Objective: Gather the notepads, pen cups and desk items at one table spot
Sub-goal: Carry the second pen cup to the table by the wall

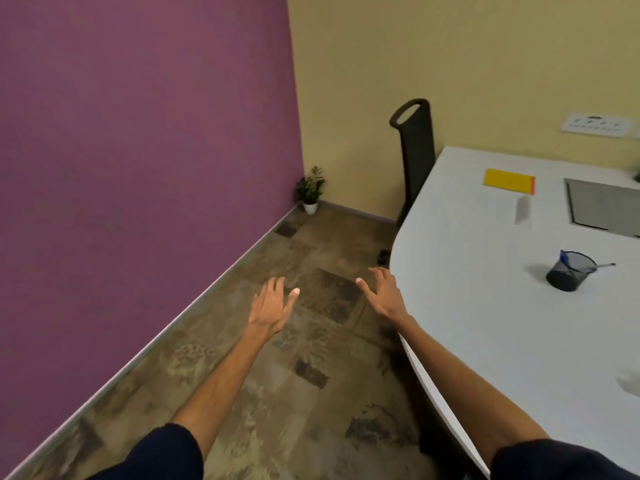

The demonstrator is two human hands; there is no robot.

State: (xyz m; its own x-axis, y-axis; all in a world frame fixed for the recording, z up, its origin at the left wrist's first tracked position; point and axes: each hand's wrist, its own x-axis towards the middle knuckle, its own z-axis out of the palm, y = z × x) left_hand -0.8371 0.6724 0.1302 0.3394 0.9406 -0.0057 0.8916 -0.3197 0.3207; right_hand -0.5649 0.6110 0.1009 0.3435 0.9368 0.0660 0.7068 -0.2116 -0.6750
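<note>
A white table fills the right side. On it stands a black mesh pen cup holding a blue pen and a grey one. Farther back lies a yellow notepad with an orange edge, and beside it a grey panel set flat in the tabletop. A pale blurred item lies below the notepad. My left hand hovers over the floor, fingers apart, holding nothing. My right hand is open too, just left of the table's rounded edge.
A black chair stands at the table's far left corner. A small potted plant sits in the corner where the purple wall meets the yellow one. A socket strip is on the yellow wall. The floor is patterned tile.
</note>
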